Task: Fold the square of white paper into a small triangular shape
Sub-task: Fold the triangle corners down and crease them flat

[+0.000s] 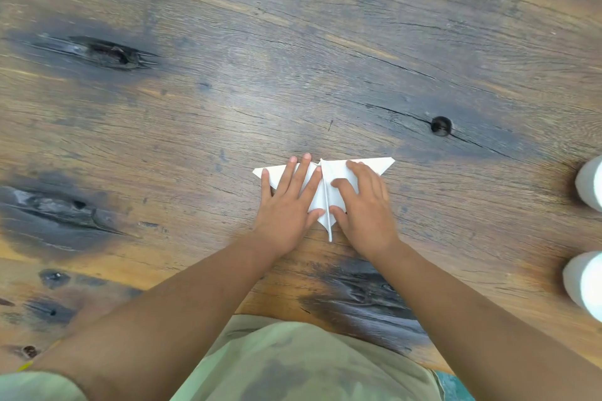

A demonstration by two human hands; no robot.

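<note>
The paper (329, 192) lies flat on the bench (293, 75), folded to a downward-pointing triangle. My left hand (286, 208) and right hand (365, 205) press it with open, flat grips. I should run my fingertips outward from the centre ridge, keeping edges aligned.

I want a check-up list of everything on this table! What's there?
Surface: dark knotty wooden table, cracked in places.
Job's things: white paper, folded into a winged triangle with a raised centre crease, tip pointing at the person.
Clutter: two white cylinders at the right edge, cut off by the frame.
Grippers: left hand and right hand press flat on the paper.
Cables: nothing seen.
Surroundings: green shirt.
</note>
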